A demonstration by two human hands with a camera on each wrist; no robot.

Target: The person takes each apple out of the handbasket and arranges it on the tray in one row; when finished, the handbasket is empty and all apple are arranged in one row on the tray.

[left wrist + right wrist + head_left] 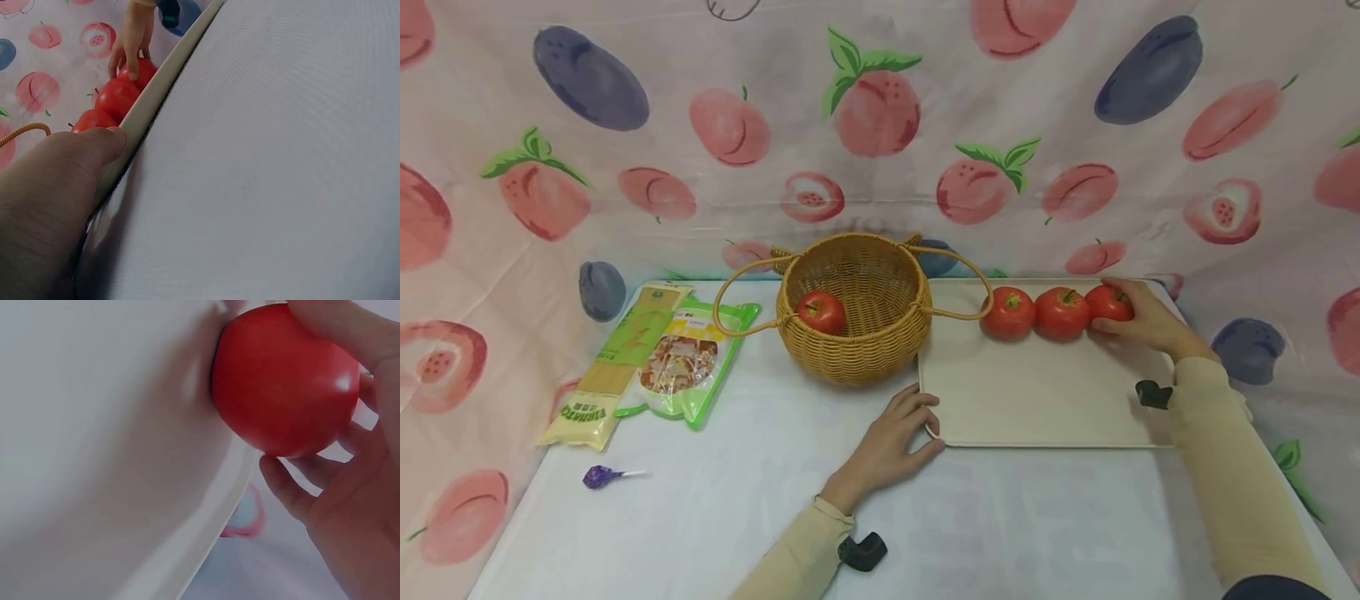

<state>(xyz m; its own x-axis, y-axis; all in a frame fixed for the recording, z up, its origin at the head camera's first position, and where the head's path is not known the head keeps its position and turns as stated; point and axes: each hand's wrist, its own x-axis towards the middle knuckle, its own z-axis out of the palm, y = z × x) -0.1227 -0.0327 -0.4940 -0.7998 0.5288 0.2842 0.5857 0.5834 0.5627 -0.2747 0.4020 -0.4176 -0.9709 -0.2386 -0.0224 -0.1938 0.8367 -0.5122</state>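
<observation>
My right hand (pixel 1138 317) holds a red apple (pixel 284 381) between thumb and fingers, at the far right of a cream tray (pixel 1030 392). This apple stands at the right end of a row, beside a middle apple (pixel 1062 314) and a left apple (pixel 1008 314). At the tray's near left corner, my left hand (pixel 891 442) grips the rim. Its thumb (pixel 106 144) lies along the front edge in the left wrist view; the other fingers are hidden there. A wicker basket (pixel 850 358) with two handles stands left of the tray, with one apple (pixel 822 312) inside.
To the left lie a pack of noodles (pixel 617 358) and a green-edged food bag (pixel 688 358), side by side. A purple lollipop (pixel 601 477) lies nearer the front. The basket's right handle (pixel 977 287) reaches over the tray. A fruit-print cloth (pixel 880 183) hangs behind the table.
</observation>
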